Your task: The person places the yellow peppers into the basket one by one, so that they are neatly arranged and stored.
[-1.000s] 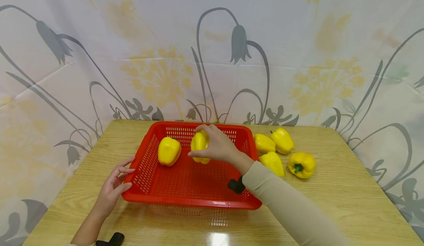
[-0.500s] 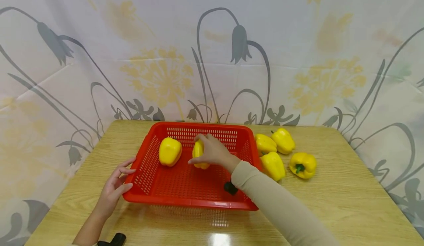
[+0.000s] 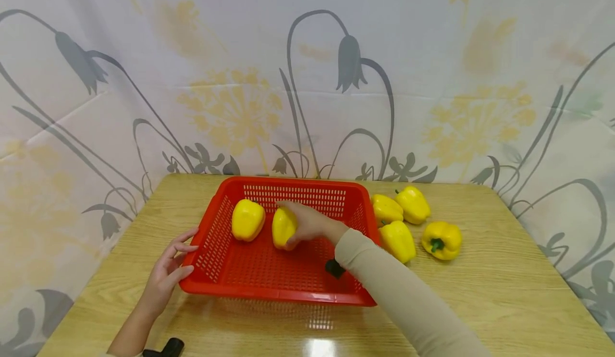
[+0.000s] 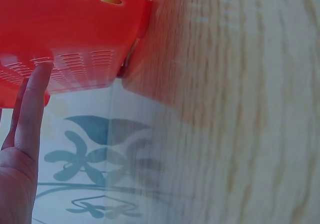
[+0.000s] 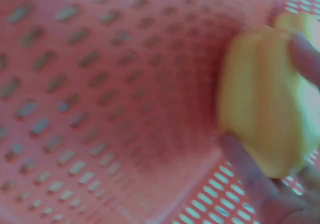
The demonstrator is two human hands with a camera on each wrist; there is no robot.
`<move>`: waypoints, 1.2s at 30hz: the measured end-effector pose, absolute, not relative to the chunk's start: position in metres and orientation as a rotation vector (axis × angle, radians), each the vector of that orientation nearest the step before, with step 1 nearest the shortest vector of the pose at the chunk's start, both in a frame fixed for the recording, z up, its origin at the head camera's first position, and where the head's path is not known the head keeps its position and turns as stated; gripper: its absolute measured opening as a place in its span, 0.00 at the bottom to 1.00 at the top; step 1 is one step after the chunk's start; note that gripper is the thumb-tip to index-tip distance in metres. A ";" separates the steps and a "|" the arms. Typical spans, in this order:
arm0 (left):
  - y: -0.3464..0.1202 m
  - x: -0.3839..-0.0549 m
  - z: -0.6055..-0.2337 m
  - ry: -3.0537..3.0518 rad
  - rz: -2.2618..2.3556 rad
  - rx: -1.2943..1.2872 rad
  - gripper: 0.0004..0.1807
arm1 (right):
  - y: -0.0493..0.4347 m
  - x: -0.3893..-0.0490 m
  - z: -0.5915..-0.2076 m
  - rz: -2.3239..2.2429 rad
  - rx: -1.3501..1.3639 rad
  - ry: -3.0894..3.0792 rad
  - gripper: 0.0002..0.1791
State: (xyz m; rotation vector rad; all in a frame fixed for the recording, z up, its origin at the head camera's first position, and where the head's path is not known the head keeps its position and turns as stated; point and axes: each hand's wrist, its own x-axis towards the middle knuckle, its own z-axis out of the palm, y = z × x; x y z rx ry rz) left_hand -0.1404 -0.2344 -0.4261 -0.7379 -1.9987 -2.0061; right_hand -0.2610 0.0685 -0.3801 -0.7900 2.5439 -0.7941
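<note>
Inside the red plastic basket [image 3: 278, 293], my right hand [image 3: 312, 222] holds a yellow bell pepper [image 3: 282, 229] between thumb and fingers. The right wrist view shows this pepper [image 5: 262, 98] low in the basket, blurred, with fingers on both sides. Whether it bears on the floor I cannot tell. Another yellow bell pepper [image 3: 247, 220] sits to its left in the basket. My left hand [image 3: 163, 274] rests against the basket's left rim near the front corner. In the left wrist view, a nearly straight finger [image 4: 32, 108] touches the basket's outer wall [image 4: 75, 28].
Right of the basket, several yellow bell peppers lie on the wooden table [image 3: 490, 271], among them one with its green stem facing front [image 3: 442, 240] and one close to the basket wall [image 3: 397, 241]. A flower-patterned cloth [image 3: 423, 53] hangs behind the table.
My right hand has lowered the pepper into the basket and shifted it slightly left, towards the other pepper. The left hand stays at the rim.
</note>
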 end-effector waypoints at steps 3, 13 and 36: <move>-0.235 -0.140 -0.426 -2.005 -2.012 -0.735 0.14 | 0.067 -0.264 -0.380 -0.814 -0.777 2.536 0.47; -0.233 -0.141 -0.425 -2.017 -1.984 -0.711 0.14 | 0.056 -0.267 -0.380 -0.736 -0.758 2.627 0.48; -0.234 -0.140 -0.428 -1.983 -2.000 -0.739 0.16 | 0.056 -0.258 -0.355 -0.644 -0.824 2.755 0.46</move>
